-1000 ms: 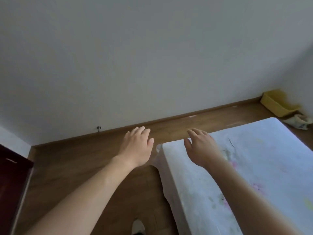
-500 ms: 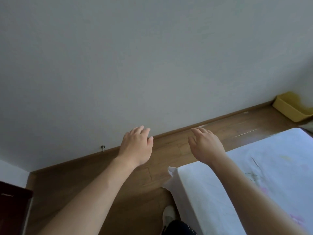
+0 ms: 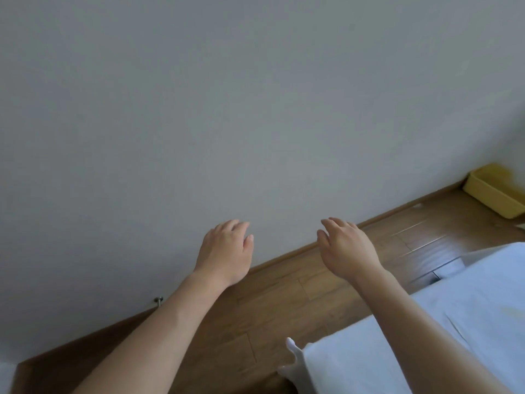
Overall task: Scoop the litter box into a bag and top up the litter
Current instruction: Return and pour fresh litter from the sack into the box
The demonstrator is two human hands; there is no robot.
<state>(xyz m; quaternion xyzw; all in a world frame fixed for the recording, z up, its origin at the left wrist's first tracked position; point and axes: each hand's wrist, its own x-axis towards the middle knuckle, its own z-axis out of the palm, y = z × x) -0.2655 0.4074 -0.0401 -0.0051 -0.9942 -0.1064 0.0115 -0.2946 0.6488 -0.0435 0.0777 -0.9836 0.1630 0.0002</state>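
Two bare hands are hovering ahead of us, neither holding anything. Our left hand (image 3: 224, 251) is hanging palm down out past the left corner of the white-covered surface (image 3: 454, 322), its fingers relaxed and slightly curled. Our right hand (image 3: 348, 251) is floating just beyond that surface's far edge, above the wooden floor (image 3: 270, 308), with its fingers loosely spread. The yellow tray (image 3: 494, 194) is sitting on the floor well beyond the surface's far right end, against the grey wall (image 3: 255, 109). Its inside is showing only as a yellow blur, so we cannot tell what it is holding.
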